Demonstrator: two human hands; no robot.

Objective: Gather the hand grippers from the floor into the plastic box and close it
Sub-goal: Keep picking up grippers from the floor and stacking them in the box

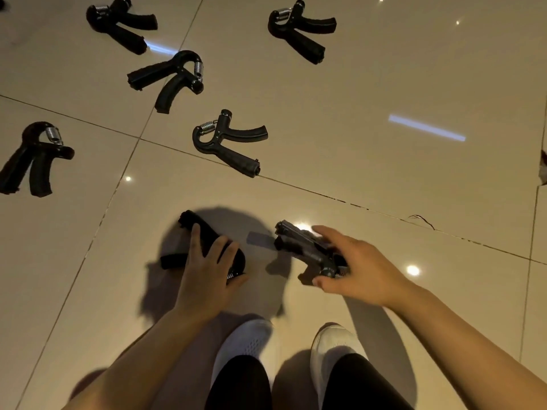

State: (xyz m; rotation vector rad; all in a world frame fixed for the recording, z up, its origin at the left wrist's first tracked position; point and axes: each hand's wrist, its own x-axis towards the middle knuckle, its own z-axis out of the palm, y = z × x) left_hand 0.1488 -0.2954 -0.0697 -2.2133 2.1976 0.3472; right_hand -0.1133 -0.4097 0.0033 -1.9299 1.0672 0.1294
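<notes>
Left hand fingers curl around one black plastic spring hand gripper and right hand fingers clasp another, both low over the glossy beige tiled floor, where five more black grippers lie scattered beyond.
</notes>
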